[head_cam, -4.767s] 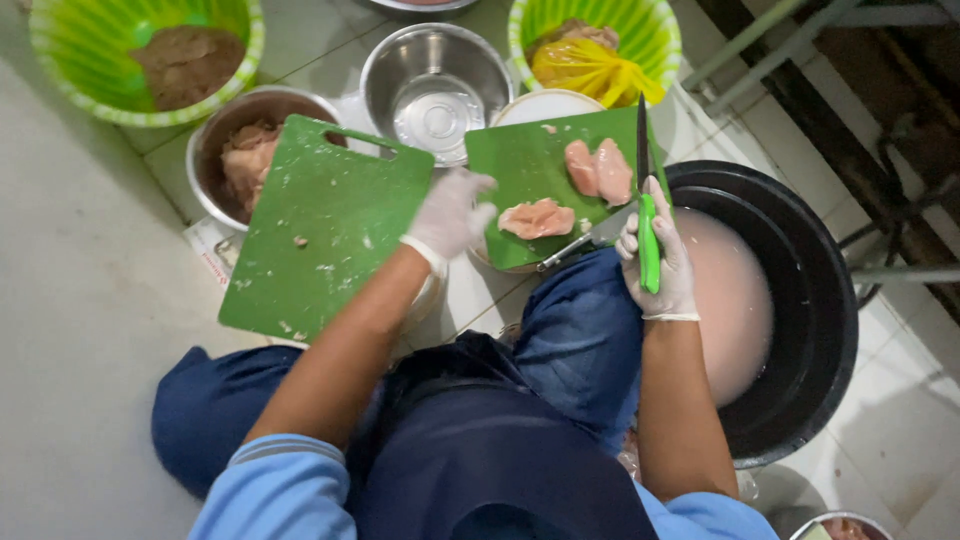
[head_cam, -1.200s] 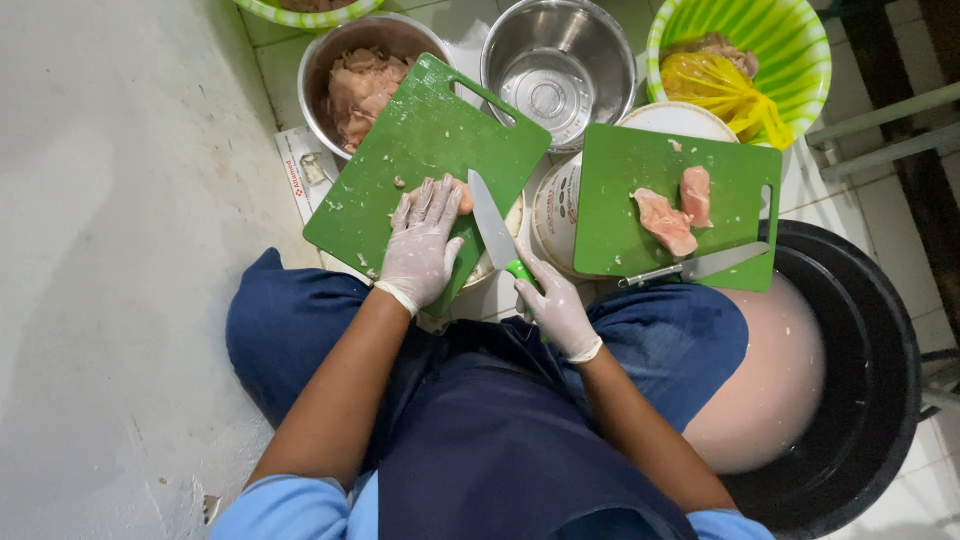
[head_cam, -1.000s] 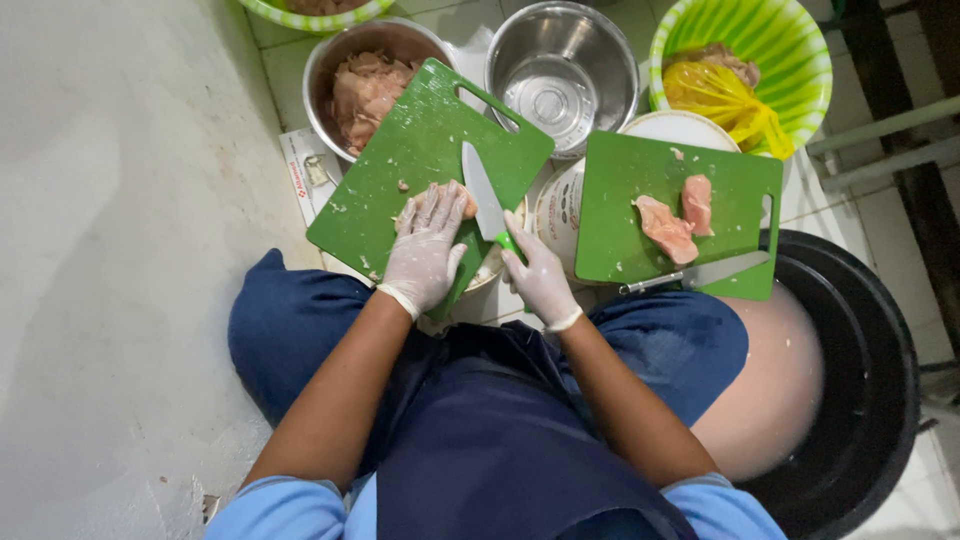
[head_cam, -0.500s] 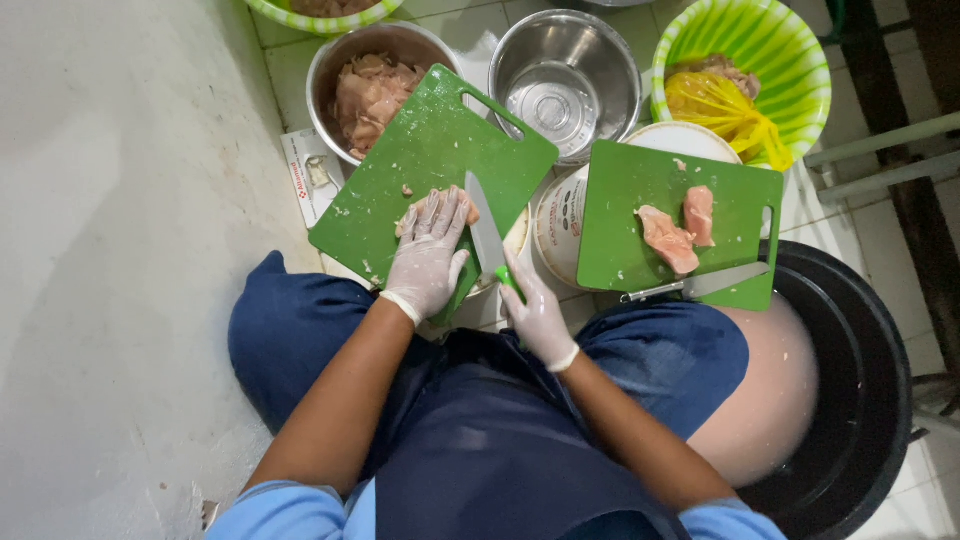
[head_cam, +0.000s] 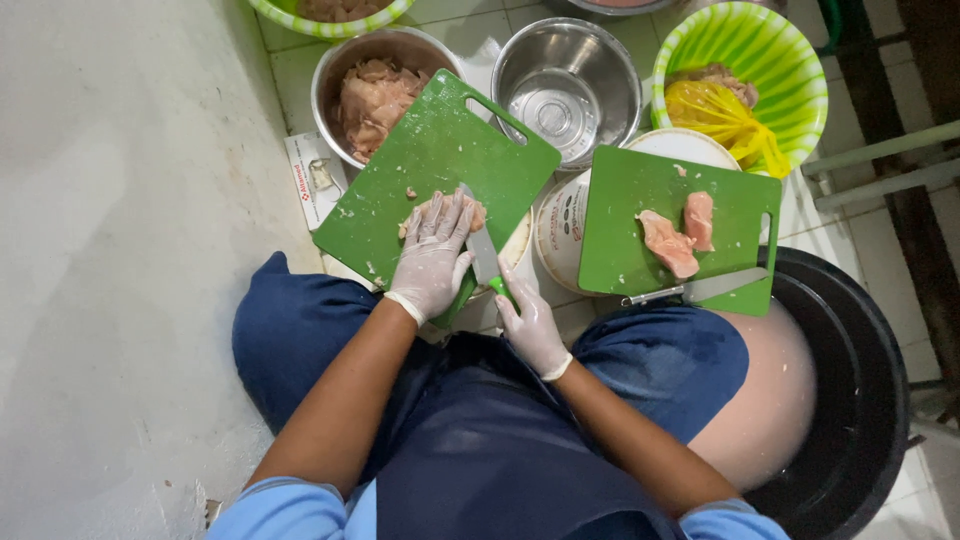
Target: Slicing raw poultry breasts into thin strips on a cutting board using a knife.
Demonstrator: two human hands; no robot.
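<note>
Tiled floor; gloved left hand flattens raw meat.

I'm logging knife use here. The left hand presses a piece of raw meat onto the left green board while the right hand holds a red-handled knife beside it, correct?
Not quite: the knife has a green handle, not red, as the head view shows. The rest stands: the left hand presses the raw meat onto the left green board, and the right hand holds the knife beside it.

Pale tiled floor — beside a grey wall (stained).
</note>
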